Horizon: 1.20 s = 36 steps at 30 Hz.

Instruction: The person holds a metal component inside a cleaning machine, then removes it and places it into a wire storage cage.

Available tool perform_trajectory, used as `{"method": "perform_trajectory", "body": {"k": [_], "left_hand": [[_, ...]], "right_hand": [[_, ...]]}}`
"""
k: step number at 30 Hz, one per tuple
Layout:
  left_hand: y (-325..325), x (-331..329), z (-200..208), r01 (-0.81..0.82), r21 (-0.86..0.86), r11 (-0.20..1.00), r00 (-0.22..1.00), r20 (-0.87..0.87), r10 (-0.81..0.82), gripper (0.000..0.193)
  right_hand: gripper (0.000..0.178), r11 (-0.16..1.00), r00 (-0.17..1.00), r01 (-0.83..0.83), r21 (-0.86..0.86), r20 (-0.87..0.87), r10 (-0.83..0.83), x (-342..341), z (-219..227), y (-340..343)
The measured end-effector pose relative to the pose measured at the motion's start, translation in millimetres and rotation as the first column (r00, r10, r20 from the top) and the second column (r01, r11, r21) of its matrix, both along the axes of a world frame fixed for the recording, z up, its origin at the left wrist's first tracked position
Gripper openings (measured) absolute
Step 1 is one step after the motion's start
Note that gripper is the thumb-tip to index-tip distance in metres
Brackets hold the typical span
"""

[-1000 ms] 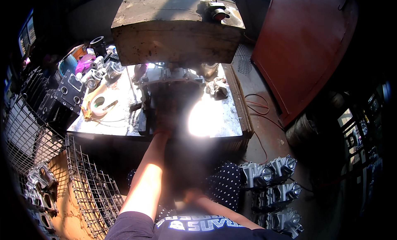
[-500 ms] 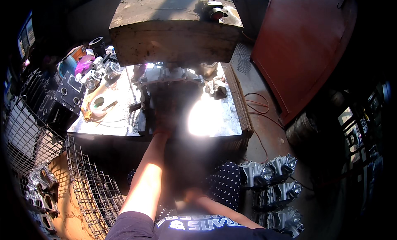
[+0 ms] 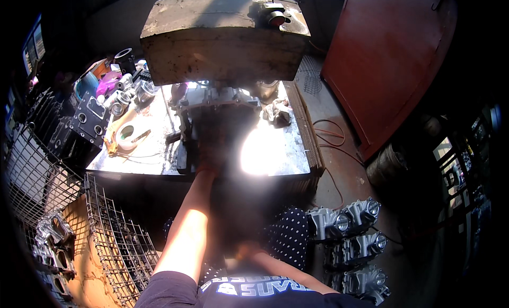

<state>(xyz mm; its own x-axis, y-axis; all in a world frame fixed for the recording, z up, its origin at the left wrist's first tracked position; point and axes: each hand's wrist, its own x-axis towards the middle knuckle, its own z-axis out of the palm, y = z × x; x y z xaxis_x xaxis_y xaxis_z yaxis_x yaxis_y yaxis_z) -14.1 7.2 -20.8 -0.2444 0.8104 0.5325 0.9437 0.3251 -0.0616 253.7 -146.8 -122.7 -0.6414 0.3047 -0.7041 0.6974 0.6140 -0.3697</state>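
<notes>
My left arm reaches forward to the bench, where my left hand (image 3: 210, 160) disappears into a dark blur at the front of a silvery metal casting (image 3: 222, 99). Its fingers are hidden there, so any grip is out of sight. Low over my lap, beside the dotted dark cloth (image 3: 286, 239), lies my right hand (image 3: 246, 252). The same dark smear covers its fingers, and whether it holds anything does not show. A dark-headed tool (image 3: 173, 137) rests on the bench left of the casting. On its right sits a crumpled greyish object (image 3: 278, 113).
A big wooden block (image 3: 225, 56) stands behind the casting. Tape (image 3: 126, 137) and metal parts crowd the bench's left side. A wire basket (image 3: 119, 239) is at lower left; several silver castings (image 3: 350, 244) stand at lower right. A red metal panel (image 3: 389, 64) and hose (image 3: 339, 143) lie beyond.
Almost nothing differs. Both arms keep the same place, and the parts on the bench have not visibly moved.
</notes>
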Motion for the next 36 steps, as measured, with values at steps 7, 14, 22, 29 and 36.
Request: {"method": "perform_trajectory", "body": {"k": [7,14,22,29,36], "left_hand": [[2.9,-4.4,-13.0,0.003,0.119,0.993,1.000,-0.018,-0.001,0.076],[6.3,-6.4,-19.6,-0.032,0.115,0.993,0.998,-0.057,0.038,0.070],[11.5,-11.9,-23.0,-0.227,0.039,0.973,0.822,-0.528,0.213,0.065],[9.2,-11.8,-21.0,-0.059,0.077,0.995,0.942,-0.327,0.081,0.063],[3.5,-8.4,-6.9,0.100,0.119,0.988,0.994,-0.044,-0.095,0.069]], "right_hand": [[0.042,1.000,1.000,-0.008,-0.011,0.004,0.008,-0.4,9.4,0.0],[0.038,1.000,1.000,0.011,-0.003,-0.023,-0.011,0.7,0.7,-1.0],[0.041,1.000,1.000,-0.002,-0.013,-0.028,0.002,1.7,9.4,1.8],[0.040,0.999,0.997,0.031,0.008,-0.067,-0.030,3.9,2.7,-1.0],[0.040,0.999,0.999,0.033,-0.015,-0.007,-0.033,0.5,22.8,0.2]]}}
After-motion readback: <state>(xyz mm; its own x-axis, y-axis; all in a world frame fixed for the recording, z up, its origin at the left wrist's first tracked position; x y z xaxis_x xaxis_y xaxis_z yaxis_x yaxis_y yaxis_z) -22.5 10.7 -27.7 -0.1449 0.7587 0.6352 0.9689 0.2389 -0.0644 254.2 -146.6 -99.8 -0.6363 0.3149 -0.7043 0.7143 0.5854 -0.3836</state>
